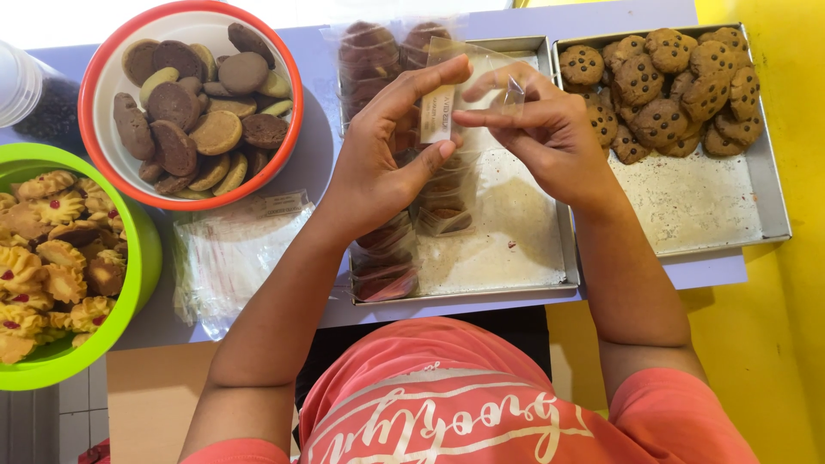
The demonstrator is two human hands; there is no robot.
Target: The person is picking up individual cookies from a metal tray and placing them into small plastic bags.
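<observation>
Bare floor of middle tray (507, 232) open, 2 bowls (94, 94) crowd left, cookie tray (687, 206) blocks right

One head-worn camera looks almost straight down. It sits close above the middle metal tray (516, 249), table edge nearest.

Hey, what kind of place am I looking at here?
Probably a small home bakery packing table: metal trays of chocolate-chip cookies, bowls of biscuits, and both hands holding a clear plastic sleeve.
</observation>
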